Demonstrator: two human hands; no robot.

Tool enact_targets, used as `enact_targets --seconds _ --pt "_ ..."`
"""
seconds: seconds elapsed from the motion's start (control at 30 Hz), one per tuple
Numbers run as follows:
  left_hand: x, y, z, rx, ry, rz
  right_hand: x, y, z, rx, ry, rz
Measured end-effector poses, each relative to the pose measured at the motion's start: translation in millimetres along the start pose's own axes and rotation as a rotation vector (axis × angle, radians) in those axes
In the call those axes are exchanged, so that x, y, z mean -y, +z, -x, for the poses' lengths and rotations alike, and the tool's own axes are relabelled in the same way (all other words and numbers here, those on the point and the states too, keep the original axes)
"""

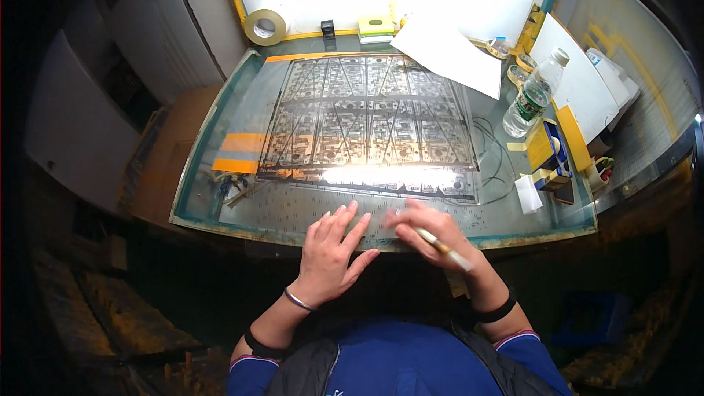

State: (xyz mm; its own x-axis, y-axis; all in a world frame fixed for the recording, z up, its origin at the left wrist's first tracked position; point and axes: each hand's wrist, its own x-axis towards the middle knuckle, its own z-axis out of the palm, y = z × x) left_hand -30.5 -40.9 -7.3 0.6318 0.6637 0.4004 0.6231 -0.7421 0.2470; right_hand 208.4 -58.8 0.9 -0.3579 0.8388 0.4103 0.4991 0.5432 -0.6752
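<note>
My left hand (334,246) rests with its fingers spread at the near edge of a glass-topped table (513,224). Under its fingertips lies a clear sheet with rows of small dark marks (293,209). My right hand (434,233), slightly blurred, is just to the right, gripping a slim white and gold pen-like tool (438,243) whose back end points toward my wrist. Its tip is hidden by the fingers. Beyond both hands, a large transparent film with dark circuit patterns (374,114) covers the middle of the glass, with a bright glare along its near part.
At the right stand a plastic water bottle (529,99) and a yellow and blue tape dispenser (551,154), with a thin cable (502,158) nearby. White paper (455,60) overlaps the film's far right corner. A tape roll (265,27) stands at the back left.
</note>
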Motion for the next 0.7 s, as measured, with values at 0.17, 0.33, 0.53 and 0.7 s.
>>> enact_targets --seconds 0.17,0.33,0.53,0.7 --pt "0 -10 1 -0.018 0.026 0.062 1 -6 14 -0.003 0.452 -0.713" --pt "-2 -24 16 -0.034 -0.013 0.701 0 -4 21 -0.416 0.222 -0.694" --pt "24 -18 42 0.602 -0.471 1.154 -17 -39 24 -0.883 0.222 -0.672" --pt "50 -10 58 0.225 -0.869 1.507 -37 -48 35 -0.954 0.508 -0.55"
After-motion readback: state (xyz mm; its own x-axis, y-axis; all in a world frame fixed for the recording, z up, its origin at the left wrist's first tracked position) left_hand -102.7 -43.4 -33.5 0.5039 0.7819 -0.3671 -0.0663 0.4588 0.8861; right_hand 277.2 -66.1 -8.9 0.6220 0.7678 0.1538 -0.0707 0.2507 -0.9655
